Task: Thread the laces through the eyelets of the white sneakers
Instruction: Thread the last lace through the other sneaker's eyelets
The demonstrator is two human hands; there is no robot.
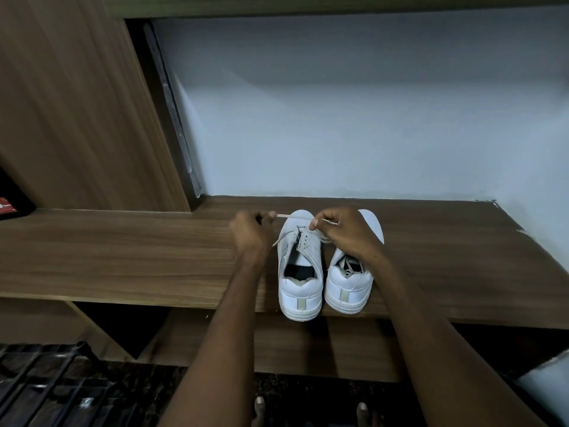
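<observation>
On the wood-grain shelf (123,257), two white sneakers stand side by side with their heels toward the front edge and toes toward the pale back wall (338,118). At far left, a tall wood-grain side panel (77,103) rises from the shelf, with a dark object bearing a red patch (9,201) at its foot. Both forearms reach forward from the bottom of the view. The left hand (251,231) is curled just left of the left sneaker (300,266), thumb and fingers pinching a flat, off-white lace (291,215); a second length of lace emerges below this hand. The lace runs taut across the toe of the left sneaker to the right hand (341,229), which is also curled, pinching the lace between thumb and forefinger above the eyelet rows. This hand covers the forepart of the right sneaker (349,285). The left sneaker's upper is smooth and matte, its tongue area open, with small round eyelets visible and a dark insole. The right sneaker shows loose grey-white lacing at its collar. Each heel carries a ribbed rubber sole and a vertical grey tab.
</observation>
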